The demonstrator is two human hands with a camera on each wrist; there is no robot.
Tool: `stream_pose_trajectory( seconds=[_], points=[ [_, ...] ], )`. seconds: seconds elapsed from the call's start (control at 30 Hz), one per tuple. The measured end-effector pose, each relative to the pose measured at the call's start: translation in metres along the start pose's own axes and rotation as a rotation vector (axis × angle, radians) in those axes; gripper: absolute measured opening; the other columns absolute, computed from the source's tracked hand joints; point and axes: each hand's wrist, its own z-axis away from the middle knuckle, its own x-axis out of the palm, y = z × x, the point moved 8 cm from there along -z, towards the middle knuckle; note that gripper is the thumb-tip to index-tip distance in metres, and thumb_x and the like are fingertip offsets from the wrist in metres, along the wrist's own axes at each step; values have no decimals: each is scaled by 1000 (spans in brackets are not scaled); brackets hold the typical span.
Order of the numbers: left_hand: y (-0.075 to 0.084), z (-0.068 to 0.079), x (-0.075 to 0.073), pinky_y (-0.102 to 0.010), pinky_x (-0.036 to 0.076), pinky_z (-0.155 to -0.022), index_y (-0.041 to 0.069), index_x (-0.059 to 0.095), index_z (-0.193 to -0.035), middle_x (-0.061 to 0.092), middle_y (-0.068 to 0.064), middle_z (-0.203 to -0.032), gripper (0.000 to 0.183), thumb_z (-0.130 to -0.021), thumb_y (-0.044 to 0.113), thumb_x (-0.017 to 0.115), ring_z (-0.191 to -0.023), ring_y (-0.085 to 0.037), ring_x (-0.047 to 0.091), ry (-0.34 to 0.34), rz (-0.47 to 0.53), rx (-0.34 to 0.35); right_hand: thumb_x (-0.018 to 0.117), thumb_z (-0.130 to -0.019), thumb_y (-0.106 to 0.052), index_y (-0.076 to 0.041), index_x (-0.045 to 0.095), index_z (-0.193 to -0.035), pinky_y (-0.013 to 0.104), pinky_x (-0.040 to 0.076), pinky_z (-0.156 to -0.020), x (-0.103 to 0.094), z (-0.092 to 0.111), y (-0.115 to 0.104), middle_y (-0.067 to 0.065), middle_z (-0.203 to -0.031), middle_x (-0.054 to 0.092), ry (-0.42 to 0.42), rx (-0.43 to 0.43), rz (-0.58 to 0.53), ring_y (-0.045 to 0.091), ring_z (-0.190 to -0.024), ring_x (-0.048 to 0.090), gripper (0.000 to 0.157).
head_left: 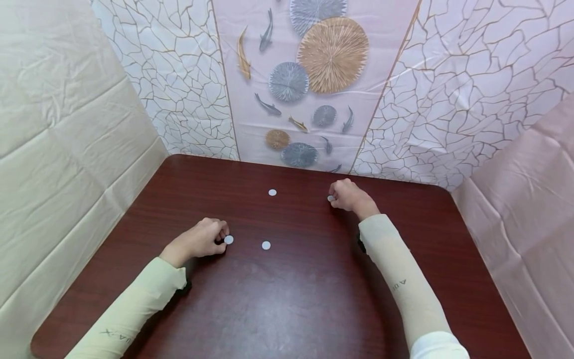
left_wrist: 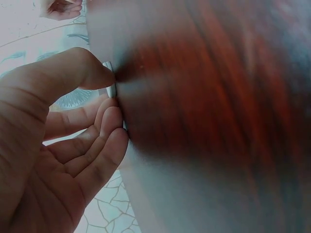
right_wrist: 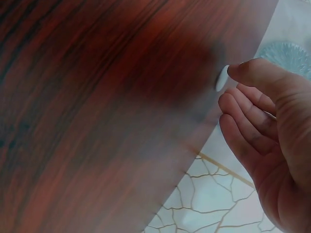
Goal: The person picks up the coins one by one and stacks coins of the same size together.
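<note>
On the left side of the table, my left hand (head_left: 200, 241) has its thumb and fingertips at the edge of a small white disc (head_left: 229, 240), pinching it. The left wrist view shows this disc (left_wrist: 111, 86) nearly edge-on, close over the wood beside the thumb tip. Farther back and to the right, my right hand (head_left: 350, 195) pinches another white disc (head_left: 331, 198) near the table's far edge. In the right wrist view that disc (right_wrist: 222, 78) is tilted at the thumb tip, with the other fingers curled below. Two more white discs lie between the hands, one farther back (head_left: 272, 192) and one nearer (head_left: 266, 245).
The dark red-brown wooden table (head_left: 278, 299) has rounded corners. Behind it hangs a patterned cloth (head_left: 287, 124) with fish and round motifs. Pale creased cloth walls stand at the left (head_left: 58, 149) and right (head_left: 524, 209).
</note>
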Motion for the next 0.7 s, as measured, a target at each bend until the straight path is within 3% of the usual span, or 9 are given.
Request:
stream_pose_trajectory(
  seconds=[0.37,0.7],
  points=[
    [-1,0,1,-30,57,-76,6,67,-102,70,-2,-93,17,-87,8,75,-86,-12,66,-12,2,-16,74,-95,-14,4,71,-121,45,59,-93,1,-8,5,19,-115,73,7,4,16,30,-108,71,32],
    [0,-1,1,-29,57,-77,6,67,-102,70,-2,-93,17,-87,8,75,-86,-12,66,-10,4,-14,71,-98,-17,2,73,-121,45,59,-93,3,-14,8,17,-116,75,-68,10,29,28,-108,71,30]
  ],
)
